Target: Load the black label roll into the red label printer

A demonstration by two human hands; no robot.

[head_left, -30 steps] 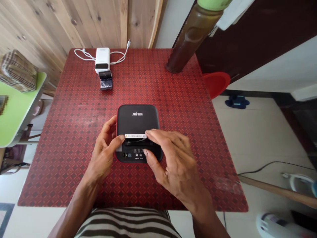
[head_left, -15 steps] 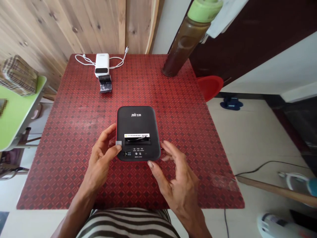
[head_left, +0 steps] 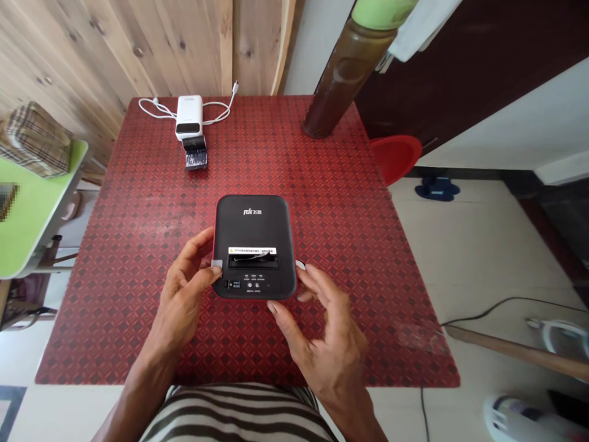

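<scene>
A black receipt printer [head_left: 252,228] with red sides lies on the red patterned table [head_left: 151,215], its paper slot and small buttons facing up. My left hand [head_left: 184,288] grips its left side, thumb on a small grey tab at the edge and fingers curled along the side. My right hand [head_left: 324,331] is at the front right corner, thumb by the front edge and fingers against the right side. A small white rounded piece [head_left: 300,265] shows at the right edge beside my right index finger; I cannot tell what it is.
At the back left of the table lies a white power bank [head_left: 189,115] with white cables and a black strip [head_left: 196,153] in front. A tall brown bottle [head_left: 340,77] with a green lid stands at the back right. A red stool [head_left: 398,156] is beyond the right edge.
The white piece at the printer's right edge has come into view. My right fingers and thumb have shifted slightly. The view has moved a little; my left hand keeps its grip.
</scene>
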